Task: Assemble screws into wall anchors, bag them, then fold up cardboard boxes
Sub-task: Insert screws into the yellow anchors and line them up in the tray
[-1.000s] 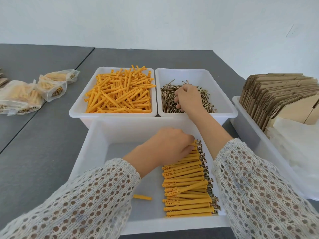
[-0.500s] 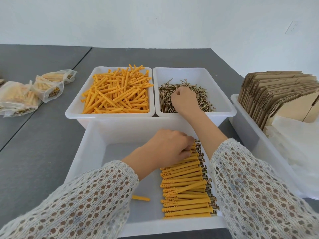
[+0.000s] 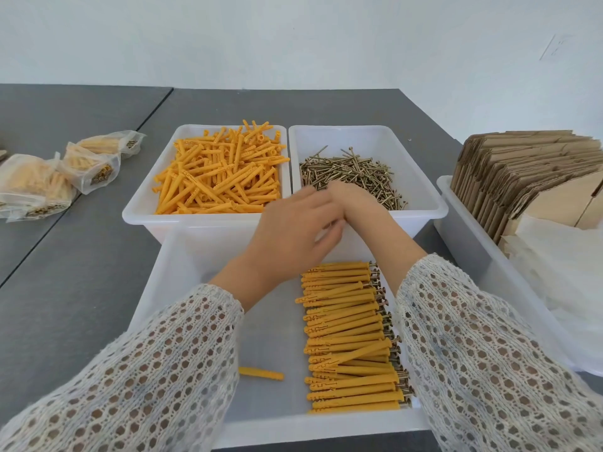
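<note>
Screws (image 3: 350, 172) lay heaped in the far right bin (image 3: 421, 164), loose yellow anchors (image 3: 222, 177) in the bin (image 3: 140, 210) beside it, and finished pairs (image 3: 346, 334) sat in a neat row in the near tray (image 3: 182, 288) on the counter (image 3: 81, 272). The left hand (image 3: 293, 236) hung over the bins' near rims with fingers loosely spread, holding nothing visible. The right hand (image 3: 354, 203) reached into the screws; its fingers were hidden behind the left hand, so whether it pinched a screw could not be told. Judged from this, the step was fetching one screw and one anchor: best to lift a single screw by its head and seat it straight down the anchor's open end. One stray anchor (image 3: 261, 374) lay apart in the tray. Cardboard flats (image 3: 522, 177) and filled bags (image 3: 65, 171) ran off the edges.
</note>
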`<state>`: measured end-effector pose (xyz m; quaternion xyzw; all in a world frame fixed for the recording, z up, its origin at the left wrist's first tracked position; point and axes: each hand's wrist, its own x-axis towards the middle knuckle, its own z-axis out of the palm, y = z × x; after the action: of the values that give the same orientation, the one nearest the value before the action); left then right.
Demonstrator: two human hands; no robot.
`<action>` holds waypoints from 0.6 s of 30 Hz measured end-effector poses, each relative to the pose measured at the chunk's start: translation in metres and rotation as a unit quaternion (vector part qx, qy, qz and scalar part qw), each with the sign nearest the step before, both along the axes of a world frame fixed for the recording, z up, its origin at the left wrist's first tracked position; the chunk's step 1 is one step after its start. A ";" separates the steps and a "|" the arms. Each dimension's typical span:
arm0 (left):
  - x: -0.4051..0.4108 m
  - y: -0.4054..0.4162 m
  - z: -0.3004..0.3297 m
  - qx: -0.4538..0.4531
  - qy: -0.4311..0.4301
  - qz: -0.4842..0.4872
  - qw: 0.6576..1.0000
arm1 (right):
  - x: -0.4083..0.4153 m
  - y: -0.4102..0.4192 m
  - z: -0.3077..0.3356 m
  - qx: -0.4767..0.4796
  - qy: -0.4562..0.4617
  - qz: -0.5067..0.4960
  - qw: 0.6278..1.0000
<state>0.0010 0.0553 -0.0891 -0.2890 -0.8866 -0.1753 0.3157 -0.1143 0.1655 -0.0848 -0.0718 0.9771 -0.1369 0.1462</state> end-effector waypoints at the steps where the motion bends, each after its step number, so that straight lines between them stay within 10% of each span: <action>1: -0.003 -0.004 0.001 0.005 0.020 0.018 1.000 | 0.001 -0.001 0.001 -0.001 -0.004 0.001 1.000; 11: -0.032 -0.056 -0.007 0.033 -0.165 0.382 0.909 | 0.001 0.000 -0.002 -0.003 0.006 -0.007 1.000; 18: -0.034 -0.069 -0.002 0.020 -0.259 0.385 0.886 | 0.001 0.000 -0.004 -0.008 0.032 -0.019 0.999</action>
<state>-0.0331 -0.0142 -0.0910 0.1369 -0.9747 -0.1266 0.1229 -0.1130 0.1655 -0.0892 -0.0588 0.9813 -0.1449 0.1121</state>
